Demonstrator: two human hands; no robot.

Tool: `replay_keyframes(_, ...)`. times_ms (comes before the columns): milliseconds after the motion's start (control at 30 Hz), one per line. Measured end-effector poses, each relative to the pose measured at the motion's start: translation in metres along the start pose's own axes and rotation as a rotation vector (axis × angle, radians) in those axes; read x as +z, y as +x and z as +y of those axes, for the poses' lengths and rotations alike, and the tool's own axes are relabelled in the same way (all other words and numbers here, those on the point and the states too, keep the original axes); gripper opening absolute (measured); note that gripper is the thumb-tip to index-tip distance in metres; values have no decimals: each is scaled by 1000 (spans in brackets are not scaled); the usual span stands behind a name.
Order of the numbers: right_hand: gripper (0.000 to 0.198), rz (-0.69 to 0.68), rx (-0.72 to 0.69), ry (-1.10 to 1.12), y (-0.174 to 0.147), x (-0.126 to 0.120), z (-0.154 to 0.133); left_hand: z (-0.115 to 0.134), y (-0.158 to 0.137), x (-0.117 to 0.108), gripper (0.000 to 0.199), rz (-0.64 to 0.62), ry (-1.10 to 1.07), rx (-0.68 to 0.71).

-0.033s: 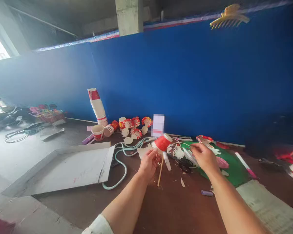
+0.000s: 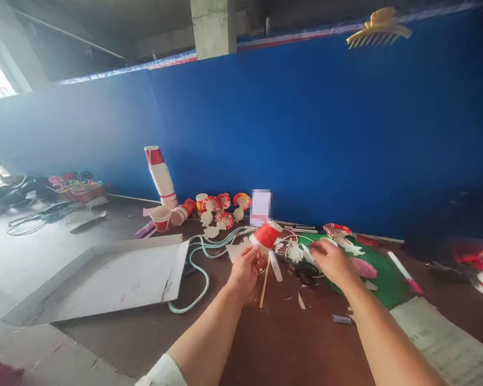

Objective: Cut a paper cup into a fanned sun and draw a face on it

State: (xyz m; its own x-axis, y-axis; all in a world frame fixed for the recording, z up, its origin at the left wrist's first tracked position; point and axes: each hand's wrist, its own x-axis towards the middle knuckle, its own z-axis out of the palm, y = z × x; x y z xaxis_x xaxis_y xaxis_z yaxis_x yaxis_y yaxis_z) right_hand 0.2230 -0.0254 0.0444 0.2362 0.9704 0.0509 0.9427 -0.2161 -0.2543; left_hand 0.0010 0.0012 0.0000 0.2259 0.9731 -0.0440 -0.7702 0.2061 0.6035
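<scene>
My left hand (image 2: 247, 268) pinches a red and white paper cup (image 2: 265, 236), which is tilted on its side above the table. To its right, my right hand (image 2: 334, 262) has its fingers drawn together; whatever they hold, if anything, is hidden. Just left of those fingertips are white paper cutouts (image 2: 293, 251) and a pale pointed piece. Dark-handled scissors (image 2: 306, 272) lie below them. Under the cup are a thin wooden stick (image 2: 265, 284) and a white tube (image 2: 276, 266). A green sheet (image 2: 386, 276) extends beneath my right hand, with a pink piece (image 2: 364, 267) on it.
A shallow white tray (image 2: 129, 279) lies at left, beside a coiled pale-green cable (image 2: 203, 292). Stacked cups (image 2: 161, 177) lean near the blue partition (image 2: 306, 123). Several red-and-white paper figures (image 2: 217, 212) stand behind. A pink-and-white marker (image 2: 405, 272) and a purple cap (image 2: 342, 319) lie right.
My right hand has shifted slightly left, nearer the cup. My left hand and the cup have barely moved.
</scene>
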Motion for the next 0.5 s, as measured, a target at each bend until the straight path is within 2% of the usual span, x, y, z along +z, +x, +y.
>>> replay_keyframes(100, 30, -68, -26, -61, -9, 6, -9, -2, 3, 1, 25, -19, 21, -23)
replay_keyframes(267, 28, -96, -92, -170, -20, 5, -27, -3, 2, 1, 24, -60, 12, -52)
replay_keyframes(500, 35, -115, -118, -250, -24, 11, -31, -1, 4, 4, 20, -29, -108, -53)
